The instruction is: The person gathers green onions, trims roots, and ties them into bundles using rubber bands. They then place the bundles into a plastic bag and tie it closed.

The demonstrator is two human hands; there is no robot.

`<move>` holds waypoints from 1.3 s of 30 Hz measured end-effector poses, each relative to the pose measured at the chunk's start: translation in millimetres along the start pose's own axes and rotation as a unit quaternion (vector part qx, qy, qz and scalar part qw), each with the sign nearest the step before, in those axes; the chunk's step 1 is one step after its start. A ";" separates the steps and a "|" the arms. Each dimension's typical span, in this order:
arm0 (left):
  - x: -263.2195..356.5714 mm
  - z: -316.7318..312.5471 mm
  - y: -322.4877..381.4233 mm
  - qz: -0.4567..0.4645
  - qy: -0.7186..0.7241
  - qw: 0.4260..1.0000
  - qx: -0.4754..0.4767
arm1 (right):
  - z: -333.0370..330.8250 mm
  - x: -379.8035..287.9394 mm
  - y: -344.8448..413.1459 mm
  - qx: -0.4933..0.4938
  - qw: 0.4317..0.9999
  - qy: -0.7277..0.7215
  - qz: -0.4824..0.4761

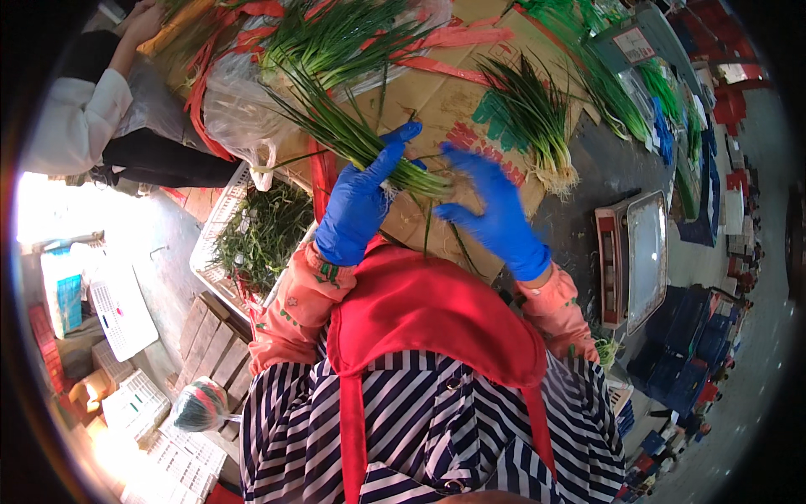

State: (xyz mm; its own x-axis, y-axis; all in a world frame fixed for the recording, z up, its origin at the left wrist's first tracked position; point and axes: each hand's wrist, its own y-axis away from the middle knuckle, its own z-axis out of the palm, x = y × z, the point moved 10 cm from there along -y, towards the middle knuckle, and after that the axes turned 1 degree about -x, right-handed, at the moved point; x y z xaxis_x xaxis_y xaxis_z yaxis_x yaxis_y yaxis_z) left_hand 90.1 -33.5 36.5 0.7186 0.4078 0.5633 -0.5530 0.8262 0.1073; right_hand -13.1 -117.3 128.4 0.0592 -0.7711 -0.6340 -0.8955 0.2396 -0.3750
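Observation:
My left hand (359, 208), in a blue glove, grips a bunch of spring onions (359, 142) around the stems. The dark green tops point up and left, and the pale root ends lie toward my right hand. That hand, my right hand (494, 211), is also blue-gloved, holds nothing and has its fingers apart just right of the roots; it is slightly blurred. A few loose green leaves (428, 227) hang or lie below the bunch. Under both hands is a flattened cardboard sheet (403, 217). Another bunch of spring onions (535, 126) rests on it to the right, roots toward me.
A large heap of spring onions (340, 38) lies on clear plastic (245, 107) at the back. A white crate (214, 220) of green trimmings stands left. At right is a scale with a metal pan (647, 261). Another person's sleeve (82, 120) shows at upper left.

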 end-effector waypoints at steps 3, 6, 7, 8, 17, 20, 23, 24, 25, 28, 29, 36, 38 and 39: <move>-1.1 2.2 -1.5 0.001 -0.014 0.999 0.031 | 17.3 16.6 3.5 -0.001 0.997 0.009 0.082; 15.9 -16.0 3.8 0.018 0.033 0.995 0.092 | 14.8 65.6 24.8 0.050 0.899 -0.359 0.245; 25.6 -21.1 4.5 0.036 0.013 0.994 0.099 | 8.7 78.4 30.0 0.079 0.838 -0.473 0.259; 38.4 -26.6 4.4 0.053 0.000 0.994 0.099 | -18.2 87.4 33.5 0.135 0.866 -0.425 0.229; -8.0 -0.4 -4.8 -0.033 0.034 0.998 -0.034 | -107.4 97.0 33.5 0.125 0.902 0.394 0.126; -27.2 12.4 -6.7 -0.066 0.000 0.997 -0.048 | -63.6 68.3 36.2 0.135 0.978 0.104 0.117; -27.8 32.1 -1.6 -0.006 -0.166 0.981 -0.095 | 6.7 25.1 25.3 0.042 0.995 -0.029 0.089; -20.5 43.4 6.7 0.059 -0.424 0.892 -0.143 | 18.7 18.8 20.5 0.039 0.994 -0.040 0.092; -22.4 45.9 6.6 0.056 -0.435 0.886 -0.153 | 33.3 17.5 17.0 0.011 0.993 -0.038 0.110; -14.5 38.1 1.3 0.030 -0.300 0.943 -0.142 | 44.3 27.3 14.2 -0.020 0.981 -0.109 0.157; -13.4 27.5 -5.6 -0.011 -0.132 0.986 -0.103 | 46.6 37.8 18.3 -0.036 0.969 -0.135 0.202; -1.3 26.4 -5.6 -0.007 -0.135 0.990 -0.038 | 38.5 30.6 18.1 0.036 0.964 -0.188 0.185; -14.9 40.2 -1.7 -0.033 -0.157 0.985 -0.071 | 43.6 23.2 12.3 0.019 0.975 -0.138 0.172; -18.4 36.6 -3.0 -0.052 -0.140 0.987 -0.052 | 42.6 25.0 12.0 0.024 0.973 -0.136 0.185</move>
State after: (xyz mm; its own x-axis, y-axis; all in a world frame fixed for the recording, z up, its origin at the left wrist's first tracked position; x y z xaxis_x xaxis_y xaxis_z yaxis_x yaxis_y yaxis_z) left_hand 63.1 -57.7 55.8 0.6167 0.2073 0.7594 -0.4250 0.8997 0.0995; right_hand -3.5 -108.5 79.2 -0.1426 -0.4435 -0.8848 -0.8568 0.5029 -0.1140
